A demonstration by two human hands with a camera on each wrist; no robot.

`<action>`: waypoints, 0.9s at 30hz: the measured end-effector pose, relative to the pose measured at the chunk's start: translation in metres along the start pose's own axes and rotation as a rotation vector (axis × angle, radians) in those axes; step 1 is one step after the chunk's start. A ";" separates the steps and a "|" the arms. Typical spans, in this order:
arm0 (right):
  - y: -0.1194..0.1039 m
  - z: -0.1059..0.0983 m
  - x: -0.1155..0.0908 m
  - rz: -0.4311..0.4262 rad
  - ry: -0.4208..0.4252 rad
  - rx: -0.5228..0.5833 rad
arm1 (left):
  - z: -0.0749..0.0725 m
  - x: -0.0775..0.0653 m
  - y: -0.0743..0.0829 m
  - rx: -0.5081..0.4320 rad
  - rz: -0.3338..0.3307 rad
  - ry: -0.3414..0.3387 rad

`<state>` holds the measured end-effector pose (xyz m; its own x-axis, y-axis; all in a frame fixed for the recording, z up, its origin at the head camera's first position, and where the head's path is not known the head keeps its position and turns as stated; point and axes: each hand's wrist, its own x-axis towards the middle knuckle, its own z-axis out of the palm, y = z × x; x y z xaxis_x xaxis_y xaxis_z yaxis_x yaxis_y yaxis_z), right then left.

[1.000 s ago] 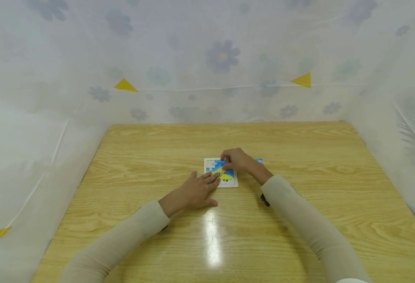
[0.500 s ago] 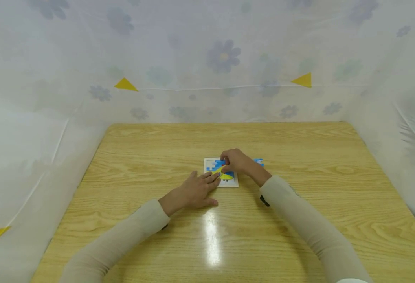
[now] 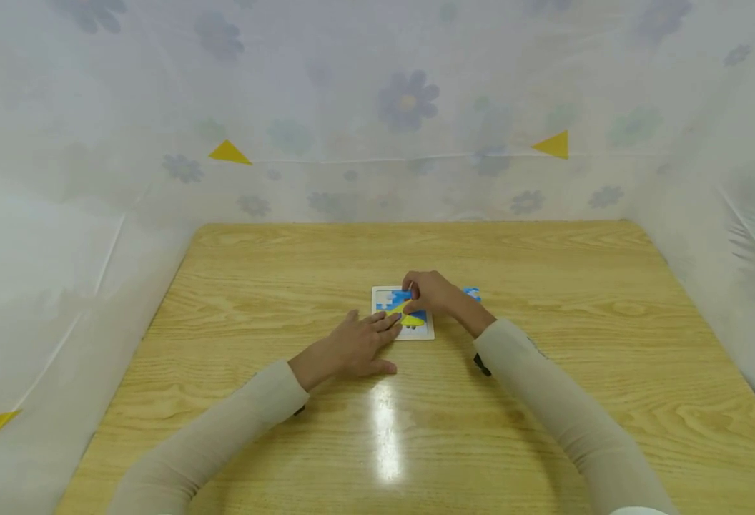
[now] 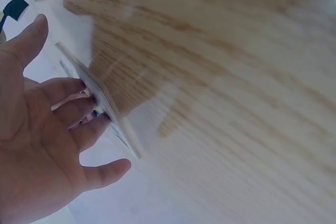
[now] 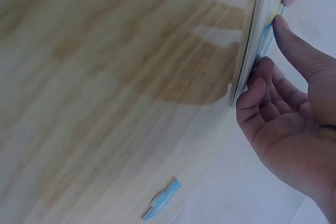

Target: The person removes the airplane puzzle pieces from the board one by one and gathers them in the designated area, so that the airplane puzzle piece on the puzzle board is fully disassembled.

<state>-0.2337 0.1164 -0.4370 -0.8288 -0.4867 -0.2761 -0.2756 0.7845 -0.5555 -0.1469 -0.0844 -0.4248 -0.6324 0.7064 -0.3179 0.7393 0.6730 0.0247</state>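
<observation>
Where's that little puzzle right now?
In the head view, the puzzle lies on the table near mid-picture, left hand touching its left side, right hand its right.

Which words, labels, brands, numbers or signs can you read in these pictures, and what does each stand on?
There is no text that can be read.
Puzzle: no lettering can be made out; the left hand and right hand cover parts.
Dark item at the right cuff: too small to read.
Yellow triangles: no writing visible.
</observation>
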 end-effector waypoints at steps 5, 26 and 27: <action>0.000 -0.001 0.002 0.006 -0.021 -0.032 | 0.000 0.000 -0.001 -0.021 -0.007 -0.012; -0.002 0.001 0.005 0.024 0.006 -0.012 | 0.003 0.001 -0.002 -0.010 -0.006 -0.008; -0.003 0.001 0.005 0.026 0.009 -0.011 | 0.003 0.001 -0.002 -0.009 -0.007 -0.009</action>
<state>-0.2370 0.1117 -0.4376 -0.8403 -0.4624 -0.2831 -0.2591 0.8011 -0.5396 -0.1483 -0.0853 -0.4279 -0.6354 0.6997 -0.3265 0.7327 0.6799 0.0311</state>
